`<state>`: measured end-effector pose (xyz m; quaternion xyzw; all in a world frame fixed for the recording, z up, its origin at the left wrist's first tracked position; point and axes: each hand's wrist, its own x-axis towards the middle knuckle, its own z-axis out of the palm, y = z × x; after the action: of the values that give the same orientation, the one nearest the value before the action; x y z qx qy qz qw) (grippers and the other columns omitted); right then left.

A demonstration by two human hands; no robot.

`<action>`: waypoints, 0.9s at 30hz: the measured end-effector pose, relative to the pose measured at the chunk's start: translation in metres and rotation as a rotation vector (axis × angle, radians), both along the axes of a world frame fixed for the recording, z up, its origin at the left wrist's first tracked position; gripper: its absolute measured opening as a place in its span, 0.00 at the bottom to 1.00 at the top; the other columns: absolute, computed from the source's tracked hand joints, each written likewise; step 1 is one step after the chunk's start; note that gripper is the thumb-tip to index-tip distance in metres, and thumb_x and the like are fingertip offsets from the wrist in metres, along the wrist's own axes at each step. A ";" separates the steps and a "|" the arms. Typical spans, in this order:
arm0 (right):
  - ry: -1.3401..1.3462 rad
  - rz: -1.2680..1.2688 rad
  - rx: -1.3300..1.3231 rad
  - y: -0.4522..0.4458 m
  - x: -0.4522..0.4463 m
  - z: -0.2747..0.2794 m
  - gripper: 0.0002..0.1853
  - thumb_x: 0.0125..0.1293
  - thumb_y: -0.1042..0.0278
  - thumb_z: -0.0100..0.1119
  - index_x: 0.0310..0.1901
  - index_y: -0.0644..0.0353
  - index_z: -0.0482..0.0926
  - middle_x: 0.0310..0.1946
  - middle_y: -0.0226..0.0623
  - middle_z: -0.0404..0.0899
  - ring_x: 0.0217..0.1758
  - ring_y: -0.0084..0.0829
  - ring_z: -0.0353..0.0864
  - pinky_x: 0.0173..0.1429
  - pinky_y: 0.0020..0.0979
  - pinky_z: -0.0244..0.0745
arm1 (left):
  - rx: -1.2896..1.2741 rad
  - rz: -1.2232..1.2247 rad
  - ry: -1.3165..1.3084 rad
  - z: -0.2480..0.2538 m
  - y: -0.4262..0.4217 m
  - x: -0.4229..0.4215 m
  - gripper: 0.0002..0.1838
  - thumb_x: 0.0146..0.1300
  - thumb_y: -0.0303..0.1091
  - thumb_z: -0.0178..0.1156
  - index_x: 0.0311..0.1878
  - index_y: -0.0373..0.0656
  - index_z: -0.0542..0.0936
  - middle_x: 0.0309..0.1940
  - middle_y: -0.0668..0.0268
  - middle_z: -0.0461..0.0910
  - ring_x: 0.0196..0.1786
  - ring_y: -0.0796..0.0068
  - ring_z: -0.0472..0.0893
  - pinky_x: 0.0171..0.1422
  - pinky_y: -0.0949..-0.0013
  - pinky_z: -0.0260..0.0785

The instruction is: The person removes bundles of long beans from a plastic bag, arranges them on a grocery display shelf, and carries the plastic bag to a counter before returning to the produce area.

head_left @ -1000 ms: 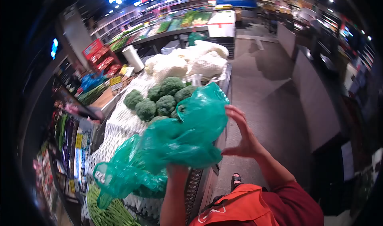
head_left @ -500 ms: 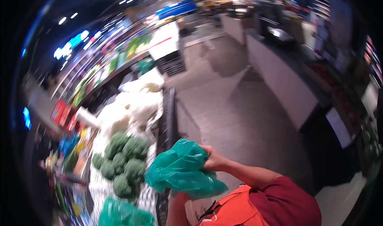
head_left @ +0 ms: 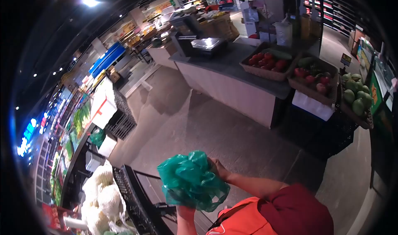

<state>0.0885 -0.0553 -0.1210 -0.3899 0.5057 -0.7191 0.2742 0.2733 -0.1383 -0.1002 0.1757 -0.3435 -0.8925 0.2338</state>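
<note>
A crumpled green plastic bag (head_left: 190, 179) is held up in front of my body. My right hand (head_left: 219, 169) is closed on its right side, with the fingers partly covered by the plastic. My left hand (head_left: 185, 211) is beneath the bag's lower left part; only the wrist area shows and its fingers are hidden. To the left of the bag, white-netted cauliflowers (head_left: 108, 199) lie on the stand. A little green broccoli (head_left: 118, 232) shows at the bottom edge.
A black crate edge (head_left: 132, 193) borders the stand beside my left arm. Ahead is a counter (head_left: 232, 75) bearing a scale (head_left: 208, 45) and a basket of tomatoes (head_left: 268, 64). Green mangoes (head_left: 357, 94) are at the right. A stacked crate (head_left: 121, 116) stands at the left.
My view has swung right, bringing the counter and baskets into fuller view. The broccoli has mostly left the frame, as has another green bag. The held bag is bunched more compactly.
</note>
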 end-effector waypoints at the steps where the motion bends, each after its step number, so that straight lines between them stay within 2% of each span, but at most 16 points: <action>1: -0.029 -0.072 0.001 -0.007 -0.006 -0.009 0.16 0.69 0.52 0.48 0.46 0.55 0.76 0.43 0.31 0.78 0.48 0.23 0.75 0.51 0.28 0.73 | 0.049 -0.032 -0.056 0.000 -0.005 -0.015 0.32 0.65 0.58 0.49 0.65 0.46 0.64 0.62 0.63 0.68 0.61 0.60 0.69 0.66 0.53 0.62; 3: 0.495 -0.210 0.288 -0.008 -0.016 -0.005 0.14 0.66 0.58 0.50 0.46 0.57 0.75 0.41 0.41 0.78 0.47 0.37 0.79 0.49 0.32 0.75 | 0.145 -0.097 -0.173 -0.001 -0.017 -0.044 0.35 0.63 0.61 0.51 0.65 0.46 0.65 0.62 0.63 0.69 0.61 0.60 0.69 0.67 0.53 0.61; 4: 0.696 -0.232 0.232 -0.012 -0.020 -0.002 0.10 0.62 0.65 0.52 0.44 0.55 0.73 0.36 0.49 0.74 0.41 0.53 0.77 0.43 0.43 0.76 | 0.055 0.002 -0.335 -0.008 -0.020 -0.062 0.36 0.59 0.64 0.53 0.62 0.47 0.69 0.57 0.64 0.73 0.58 0.61 0.72 0.64 0.54 0.64; 5: 0.740 -0.153 0.209 -0.015 -0.024 0.002 0.10 0.61 0.67 0.51 0.44 0.56 0.73 0.36 0.48 0.73 0.39 0.51 0.78 0.43 0.42 0.77 | -0.016 -0.035 -0.362 -0.015 -0.029 -0.078 0.32 0.60 0.63 0.54 0.58 0.47 0.72 0.52 0.66 0.76 0.55 0.65 0.75 0.61 0.58 0.68; 7: 0.752 -0.100 0.313 -0.036 -0.040 -0.008 0.10 0.60 0.68 0.51 0.43 0.59 0.74 0.37 0.47 0.73 0.41 0.49 0.78 0.42 0.41 0.77 | 0.001 -0.103 -0.339 -0.023 -0.049 -0.098 0.25 0.62 0.56 0.56 0.54 0.48 0.73 0.46 0.68 0.78 0.47 0.71 0.79 0.53 0.63 0.73; 11: 0.994 0.144 0.411 -0.074 -0.095 -0.001 0.16 0.53 0.65 0.58 0.44 0.61 0.75 0.45 0.44 0.72 0.50 0.46 0.72 0.49 0.43 0.74 | 0.054 -0.098 -0.171 -0.042 -0.097 -0.152 0.22 0.63 0.52 0.57 0.53 0.47 0.74 0.45 0.67 0.79 0.46 0.71 0.79 0.52 0.62 0.74; 13: 1.037 0.266 0.498 -0.091 -0.123 0.011 0.18 0.51 0.65 0.60 0.45 0.61 0.75 0.49 0.43 0.70 0.53 0.46 0.70 0.52 0.44 0.72 | 0.189 -0.122 -0.156 -0.067 -0.132 -0.174 0.20 0.64 0.49 0.56 0.52 0.46 0.75 0.45 0.67 0.79 0.46 0.71 0.79 0.51 0.62 0.74; 14: 0.848 0.343 0.471 -0.099 -0.137 0.025 0.25 0.48 0.62 0.63 0.50 0.60 0.73 0.54 0.45 0.68 0.57 0.49 0.67 0.60 0.45 0.66 | 0.165 -0.097 -0.095 -0.070 -0.146 -0.191 0.17 0.66 0.44 0.55 0.52 0.45 0.75 0.45 0.66 0.79 0.46 0.70 0.79 0.51 0.61 0.75; 17: 0.834 0.042 0.358 -0.108 -0.176 0.026 0.31 0.48 0.61 0.64 0.56 0.58 0.70 0.59 0.48 0.65 0.61 0.49 0.65 0.66 0.45 0.61 | 0.131 -0.084 -0.069 -0.065 -0.177 -0.229 0.16 0.67 0.41 0.54 0.53 0.44 0.75 0.46 0.63 0.79 0.46 0.68 0.79 0.52 0.60 0.74; 18: 0.724 0.024 0.448 -0.105 -0.191 0.028 0.40 0.50 0.54 0.66 0.65 0.55 0.62 0.65 0.50 0.57 0.68 0.51 0.58 0.70 0.46 0.55 | 0.162 -0.090 -0.025 -0.074 -0.190 -0.248 0.15 0.67 0.37 0.52 0.53 0.41 0.74 0.47 0.60 0.78 0.47 0.64 0.79 0.53 0.57 0.74; 21: 0.449 -0.054 0.432 -0.087 -0.211 0.035 0.49 0.49 0.47 0.68 0.69 0.51 0.52 0.69 0.50 0.48 0.72 0.52 0.51 0.72 0.45 0.53 | 0.317 -0.121 -0.096 -0.053 -0.190 -0.297 0.15 0.67 0.33 0.50 0.54 0.39 0.73 0.48 0.56 0.78 0.48 0.60 0.79 0.55 0.56 0.74; 22: 0.421 0.009 0.543 -0.083 -0.215 0.032 0.56 0.46 0.42 0.70 0.71 0.47 0.45 0.71 0.50 0.39 0.73 0.52 0.46 0.73 0.46 0.51 | 0.287 -0.133 -0.079 -0.060 -0.188 -0.312 0.15 0.66 0.30 0.50 0.54 0.38 0.73 0.48 0.56 0.78 0.49 0.59 0.79 0.56 0.55 0.73; 23: 0.503 -0.073 0.562 -0.083 -0.215 0.021 0.57 0.45 0.42 0.71 0.72 0.46 0.44 0.71 0.50 0.39 0.73 0.53 0.46 0.72 0.46 0.52 | 0.322 -0.158 -0.122 -0.057 -0.178 -0.328 0.16 0.66 0.32 0.52 0.56 0.39 0.72 0.49 0.57 0.77 0.49 0.59 0.79 0.56 0.55 0.73; 25: 0.669 -0.228 0.603 -0.084 -0.216 -0.010 0.58 0.44 0.44 0.72 0.72 0.45 0.43 0.71 0.51 0.38 0.73 0.53 0.46 0.72 0.47 0.53 | 0.199 -0.260 -0.147 -0.069 -0.163 -0.352 0.18 0.65 0.34 0.54 0.57 0.41 0.71 0.51 0.59 0.76 0.50 0.62 0.78 0.57 0.56 0.72; 26: 0.736 -0.395 0.559 -0.083 -0.224 -0.017 0.52 0.44 0.52 0.74 0.69 0.48 0.52 0.68 0.51 0.47 0.70 0.52 0.56 0.69 0.45 0.59 | 0.224 -0.314 -0.186 -0.057 -0.150 -0.361 0.19 0.65 0.35 0.54 0.58 0.42 0.70 0.53 0.61 0.75 0.52 0.64 0.77 0.59 0.57 0.70; 27: 0.668 -0.430 0.558 -0.082 -0.236 -0.024 0.49 0.43 0.56 0.73 0.67 0.50 0.56 0.66 0.50 0.52 0.67 0.52 0.60 0.67 0.44 0.61 | 0.248 -0.363 -0.226 -0.045 -0.143 -0.368 0.21 0.65 0.37 0.54 0.60 0.42 0.69 0.54 0.62 0.74 0.54 0.66 0.76 0.60 0.57 0.69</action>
<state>-0.1478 -0.1375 -0.1446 -0.3976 0.8087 -0.4319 0.0361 -0.0948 -0.2809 -0.1449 0.2371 -0.2812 -0.9299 0.0065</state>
